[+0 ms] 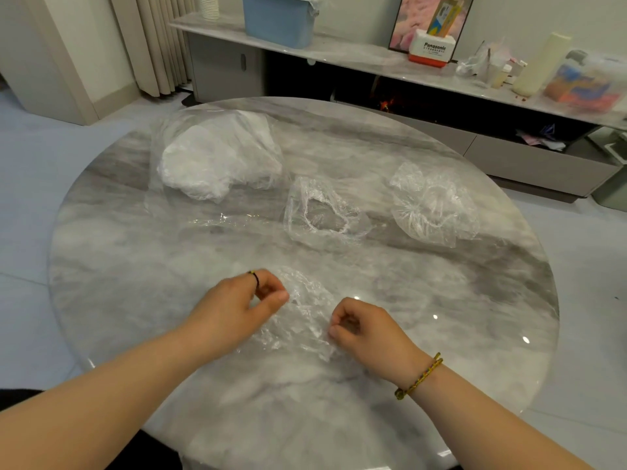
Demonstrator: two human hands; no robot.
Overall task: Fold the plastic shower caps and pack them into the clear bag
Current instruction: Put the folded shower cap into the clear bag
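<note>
Cap (305, 317) lies crumpled on tabletop (441, 300) close to near edge, between both hands. Left hand (237, 303) pinches its far-left rim, fingers curled. Right hand (366, 330) pinches its near-right rim the same way. Long axis runs roughly far-to-near with a hand on each side, so the fold probably goes sideways across it. Second cap (322, 212) mid-table and third cap (431, 205) toward right edge, both unfolded. Bag (217, 157), holding white bunched plastic, sits toward far left edge, nearer left hand.
</note>
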